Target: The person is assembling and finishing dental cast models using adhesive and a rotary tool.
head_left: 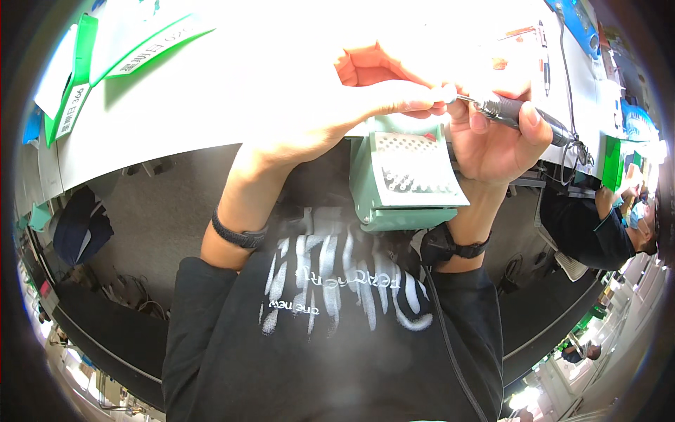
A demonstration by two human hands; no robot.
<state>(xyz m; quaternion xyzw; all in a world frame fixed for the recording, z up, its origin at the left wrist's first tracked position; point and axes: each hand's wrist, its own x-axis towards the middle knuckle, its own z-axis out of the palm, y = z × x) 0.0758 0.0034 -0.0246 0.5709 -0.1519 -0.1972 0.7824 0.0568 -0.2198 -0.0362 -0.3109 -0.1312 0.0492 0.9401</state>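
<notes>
My right hand (496,151) is wrapped around a dark, ridged rotary handpiece (512,112) with a thin metal bit pointing left. My left hand (383,98) has thumb and fingers closed on a small whitish piece (448,92), too small and glare-washed to name exactly. The bit's tip is at this piece; whether it touches, I cannot tell. Below both hands, by the table's near edge, sits a pale green box (404,219). On its sloped top is a white perforated panel (420,158) with several small bits standing in its holes.
Strong glare covers the white table (211,105). Green-edged bins with labels (151,53) stand at the far left. A pen (545,67) lies at the far right, near a black cable (568,77). A co-worker (590,225) sits at the right, beside a green bin (612,163).
</notes>
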